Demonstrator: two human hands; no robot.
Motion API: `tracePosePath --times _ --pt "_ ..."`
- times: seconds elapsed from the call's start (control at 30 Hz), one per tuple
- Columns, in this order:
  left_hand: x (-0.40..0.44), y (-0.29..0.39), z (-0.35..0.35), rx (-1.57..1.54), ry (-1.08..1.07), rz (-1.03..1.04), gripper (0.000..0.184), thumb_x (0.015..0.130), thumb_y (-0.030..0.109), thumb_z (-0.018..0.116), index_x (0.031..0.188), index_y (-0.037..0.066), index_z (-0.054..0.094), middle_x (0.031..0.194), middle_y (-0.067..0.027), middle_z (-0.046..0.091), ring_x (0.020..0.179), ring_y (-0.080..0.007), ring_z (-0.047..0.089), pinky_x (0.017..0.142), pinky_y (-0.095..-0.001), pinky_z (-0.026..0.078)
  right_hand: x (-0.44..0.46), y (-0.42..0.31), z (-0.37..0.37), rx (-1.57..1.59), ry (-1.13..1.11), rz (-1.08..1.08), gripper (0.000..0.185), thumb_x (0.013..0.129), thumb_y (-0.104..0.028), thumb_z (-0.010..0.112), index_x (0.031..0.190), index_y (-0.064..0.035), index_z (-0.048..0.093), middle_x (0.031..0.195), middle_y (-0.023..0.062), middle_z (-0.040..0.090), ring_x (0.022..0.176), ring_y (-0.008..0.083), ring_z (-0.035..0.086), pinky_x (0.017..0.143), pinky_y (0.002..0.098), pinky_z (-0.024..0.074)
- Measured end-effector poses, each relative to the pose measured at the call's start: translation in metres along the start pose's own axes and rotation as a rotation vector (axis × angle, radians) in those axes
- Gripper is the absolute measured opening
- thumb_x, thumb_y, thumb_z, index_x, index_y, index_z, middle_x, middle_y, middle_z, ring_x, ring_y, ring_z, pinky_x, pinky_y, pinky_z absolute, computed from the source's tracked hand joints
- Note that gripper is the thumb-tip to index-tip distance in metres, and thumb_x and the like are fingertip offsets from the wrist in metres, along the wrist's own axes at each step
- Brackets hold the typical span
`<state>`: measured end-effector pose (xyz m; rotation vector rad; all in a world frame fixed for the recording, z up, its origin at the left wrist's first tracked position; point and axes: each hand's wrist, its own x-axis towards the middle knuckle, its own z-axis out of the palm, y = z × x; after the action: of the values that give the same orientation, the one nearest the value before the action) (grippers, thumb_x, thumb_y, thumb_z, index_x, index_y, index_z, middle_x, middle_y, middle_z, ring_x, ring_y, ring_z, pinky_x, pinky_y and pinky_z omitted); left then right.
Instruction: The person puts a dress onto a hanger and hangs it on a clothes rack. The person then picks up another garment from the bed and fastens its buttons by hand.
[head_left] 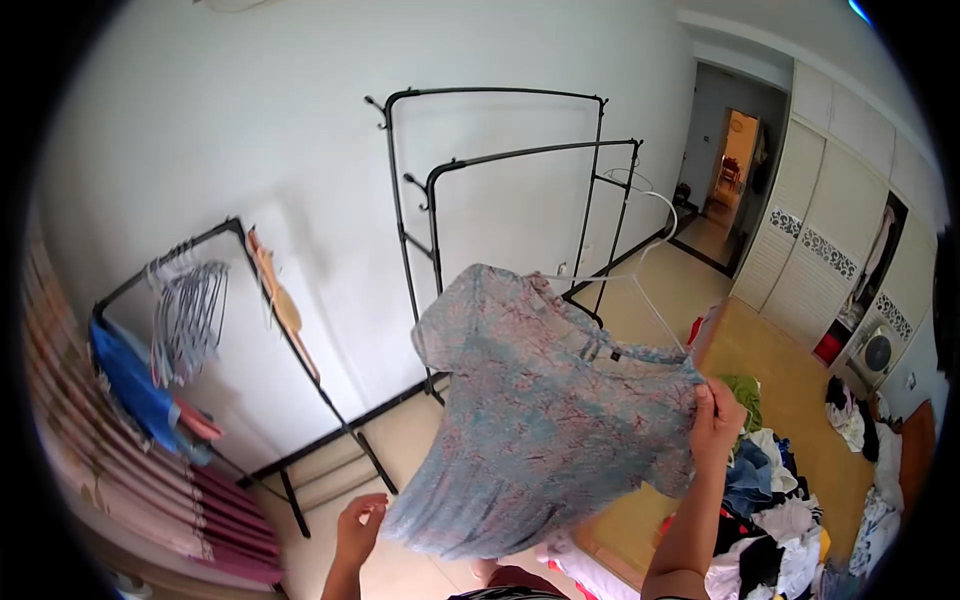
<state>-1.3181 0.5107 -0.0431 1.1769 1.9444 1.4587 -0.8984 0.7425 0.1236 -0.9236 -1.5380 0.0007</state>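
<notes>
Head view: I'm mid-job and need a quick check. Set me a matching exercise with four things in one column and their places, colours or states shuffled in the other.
Column one
1. Blouse
2. Right hand
3. Grey hangers
4. Clothes pile

Column two
A. Heaped at lower right
B. Blue-grey with pink print
C. Hanging bunched at the left
D. Gripping the blouse near a shoulder

Pairs: 1-B, 2-D, 3-C, 4-A

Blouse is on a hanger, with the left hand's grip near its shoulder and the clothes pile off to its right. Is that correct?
Wrong hand: the head view shows the right hand, not the left, has its grip near the shoulder of the blouse. The blouse is on a hanger, and the clothes pile is off to its right.
</notes>
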Motion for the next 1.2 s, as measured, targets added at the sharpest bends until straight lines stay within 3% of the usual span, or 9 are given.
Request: tracePosePath --times 0.07,0.27,0.33,0.5,0.73,0.87,0.97,1.07,1.2 --pt "0.037 0.005 0.018 0.005 -0.055 0.015 0.019 0.089 0.013 0.059 0.102 0.000 0.065 0.094 -0.0053 0.067 0.083 -0.0090 0.059 0.077 -0.0238 0.046 0.013 0.010 0.010 -0.003 0.002 0.089 0.018 0.092 -0.015 0.056 0.092 0.0016 0.063 0.067 0.0040 0.056 0.058 0.0091 0.045 0.054 0.0244 0.0381" --pt "0.150 0.023 0.096 -0.059 -0.213 -0.033 0.021 0.090 0.016 0.059 0.104 0.000 0.064 0.095 -0.0070 0.067 0.084 -0.0112 0.060 0.078 -0.0251 0.046 0.055 0.067 0.045 -0.080 0.031 0.131 0.015 0.091 -0.014 0.057 0.091 0.0007 0.063 0.062 0.0053 0.053 0.055 0.0101 0.045 0.052 0.0253 0.0377" --pt "0.179 0.037 0.126 -0.021 -0.245 0.115 0.022 0.091 0.016 0.058 0.105 0.000 0.064 0.094 -0.0075 0.068 0.084 -0.0115 0.060 0.078 -0.0259 0.046 0.062 0.080 0.057 -0.119 0.058 0.123 0.014 0.090 -0.012 0.058 0.090 0.0005 0.062 0.059 0.0065 0.050 0.052 0.0107 0.044 0.050 0.0258 0.0371" --pt "0.231 0.046 0.189 -0.086 -0.496 0.069 0.022 0.091 0.015 0.058 0.106 0.000 0.064 0.095 -0.0081 0.068 0.089 -0.0122 0.062 0.080 -0.0253 0.047 0.082 0.117 0.071 -0.205 0.089 0.145 0.014 0.091 -0.012 0.057 0.090 0.0014 0.061 0.060 0.0072 0.051 0.050 0.0102 0.043 0.048 0.0259 0.0355" --pt "0.317 0.037 0.262 -0.189 -0.628 -0.028 0.023 0.091 0.017 0.058 0.106 0.001 0.065 0.092 -0.0076 0.069 0.086 -0.0129 0.063 0.078 -0.0250 0.048 0.113 0.172 0.099 -0.266 0.137 0.189 0.014 0.091 -0.012 0.058 0.089 0.0018 0.061 0.060 0.0075 0.050 0.050 0.0096 0.043 0.047 0.0260 0.0355" --pt "0.385 0.058 0.304 -0.191 -0.580 0.100 0.022 0.091 0.013 0.057 0.106 -0.001 0.065 0.092 -0.0090 0.069 0.089 -0.0129 0.064 0.080 -0.0252 0.048 0.147 0.215 0.133 -0.261 0.168 0.213 0.016 0.090 -0.013 0.059 0.088 0.0025 0.061 0.061 0.0067 0.051 0.053 0.0100 0.043 0.050 0.0265 0.0365" --pt "0.443 0.076 0.336 -0.336 -0.484 0.020 0.023 0.092 0.012 0.055 0.108 -0.002 0.063 0.093 -0.0089 0.068 0.089 -0.0129 0.064 0.081 -0.0245 0.048 0.186 0.251 0.164 -0.255 0.195 0.229 0.018 0.090 -0.014 0.059 0.089 0.0033 0.062 0.062 0.0058 0.052 0.056 0.0102 0.044 0.052 0.0267 0.0374" --pt "0.496 0.102 0.359 -0.498 -0.434 0.079 0.024 0.093 0.011 0.054 0.110 -0.003 0.061 0.097 -0.0092 0.066 0.088 -0.0145 0.062 0.082 -0.0262 0.048 0.208 0.284 0.185 -0.247 0.194 0.214 0.016 0.089 -0.013 0.060 0.089 0.0029 0.062 0.062 0.0083 0.052 0.054 0.0121 0.045 0.051 0.0274 0.0387" --pt "0.566 0.160 0.386 -0.523 -0.339 0.178 0.032 0.094 0.013 0.053 0.122 -0.002 0.054 0.106 -0.0103 0.063 0.096 -0.0172 0.060 0.086 -0.0289 0.046 0.234 0.316 0.217 -0.221 0.162 0.294 0.015 0.089 -0.012 0.060 0.089 0.0024 0.062 0.060 0.0110 0.052 0.051 0.0137 0.046 0.050 0.0279 0.0388"
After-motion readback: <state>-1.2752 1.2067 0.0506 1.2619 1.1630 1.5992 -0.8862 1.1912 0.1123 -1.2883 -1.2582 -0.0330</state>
